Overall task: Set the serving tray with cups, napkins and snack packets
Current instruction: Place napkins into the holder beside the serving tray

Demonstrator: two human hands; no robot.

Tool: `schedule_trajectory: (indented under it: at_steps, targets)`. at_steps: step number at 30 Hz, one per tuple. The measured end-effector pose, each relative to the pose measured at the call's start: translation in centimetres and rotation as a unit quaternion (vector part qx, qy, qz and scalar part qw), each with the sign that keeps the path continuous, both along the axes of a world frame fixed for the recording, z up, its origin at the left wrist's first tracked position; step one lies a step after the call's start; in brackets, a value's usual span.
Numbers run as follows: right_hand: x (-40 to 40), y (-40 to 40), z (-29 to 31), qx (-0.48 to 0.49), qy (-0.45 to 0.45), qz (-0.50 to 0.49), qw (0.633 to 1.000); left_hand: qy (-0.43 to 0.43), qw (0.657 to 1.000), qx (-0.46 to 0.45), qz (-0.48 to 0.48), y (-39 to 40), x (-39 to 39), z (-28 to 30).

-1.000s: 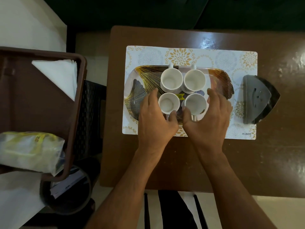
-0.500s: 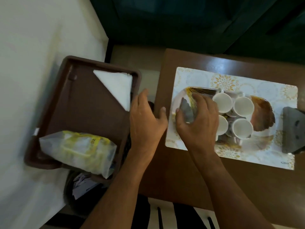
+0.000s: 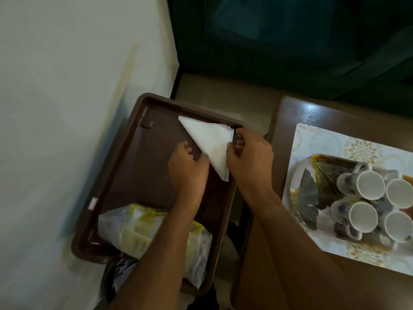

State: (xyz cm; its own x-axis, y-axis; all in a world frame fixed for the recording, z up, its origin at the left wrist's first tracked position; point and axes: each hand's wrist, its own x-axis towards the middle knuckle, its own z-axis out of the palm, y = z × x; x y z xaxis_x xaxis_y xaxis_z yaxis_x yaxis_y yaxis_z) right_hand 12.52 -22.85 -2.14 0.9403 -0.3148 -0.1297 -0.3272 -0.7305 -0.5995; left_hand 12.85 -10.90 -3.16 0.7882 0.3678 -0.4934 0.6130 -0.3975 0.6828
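Brown plastic forms the crate-like tray (image 3: 125, 175) that serves as the landmark: a shallow rectangular bin with a raised rim, sitting beside a pale wall (image 3: 67, 86). At its far right corner lies a stack of white napkins (image 3: 210, 142) folded into a triangle, the layered edges showing along the side nearest the rim. Both hands are on that stack. The left hand (image 3: 187, 171) presses at the triangle's left edge with fingers curled and the thumb against the paper; the right hand (image 3: 250, 159) pinches the right edge between thumb and bent fingers, part of it over the tray's rim. Whether the stack is lifted or resting on the tray floor cannot be told.

At the near end of the brown tray lies a clear snack packet (image 3: 138, 231) with yellow print, partly hidden by the left forearm; its lettering is too blurred to read. A small pale sticker (image 3: 93, 203) sits on the tray's left rim, its writing illegible.

Right of the brown tray stands a dark wooden table (image 3: 290, 265) with a patterned placemat (image 3: 317, 139) in white and gold. On it rests the serving tray (image 3: 312, 182), printed with gold and grey fan leaves, carrying four white cups (image 3: 368, 184) grouped two by two, touching one another.
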Motion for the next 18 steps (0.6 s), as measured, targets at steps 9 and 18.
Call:
schedule_trajectory:
  at_steps: [9, 18]
  targets:
    - [2.1, 3.0, -1.6, -0.091, 0.104, 0.000, 0.990, 0.025, 0.991, -0.112, 0.070, 0.3, 1.4, -1.8]
    - [2.0, 2.8, -1.7, -0.033, 0.081, -0.057, 0.995, 0.046, 0.958, -0.250, 0.133, 0.3, 1.8, -1.9]
